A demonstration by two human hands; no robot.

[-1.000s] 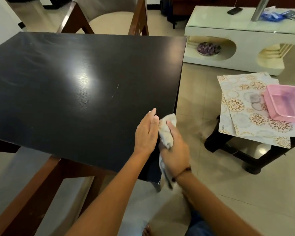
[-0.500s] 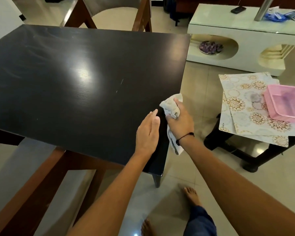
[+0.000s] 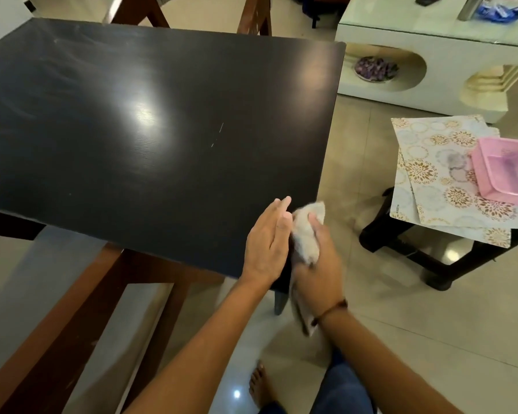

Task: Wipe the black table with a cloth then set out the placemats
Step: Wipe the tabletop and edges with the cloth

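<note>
Comparing with half a second ago, I see my right hand (image 3: 314, 261) has slid back along the table's right edge toward the near corner, the cloth (image 3: 304, 234) bunched in its curled fingers, a loose tail hanging below the wrist. My left hand (image 3: 268, 243) has kept its place, flat on the black table (image 3: 150, 138) with fingers straight and together, holding nothing, its side just touching the cloth.

Both hands sit at the near right corner, the cloth pressed against the table's side edge and partly over the lip. To the right of that edge lies open tiled floor (image 3: 401, 309), between the table and a low dark stool (image 3: 401, 234). My bare foot (image 3: 259, 386) stands on the tiles below the corner.

On the stool lie the placemats (image 3: 431, 174), a stack with circle and flower patterns, slightly fanned and overhanging its front. A pink plastic tray (image 3: 506, 171) rests on their right part.

The tabletop is glossy, with a bright glare patch near its middle, faint smeared streaks to the left, and small pale scratches right of the glare. A wooden chair (image 3: 251, 19) stands at the far side. Beyond the stool stands a white console (image 3: 443, 55) with arched niches; one holds a dish of purple pieces (image 3: 374, 68).
</note>
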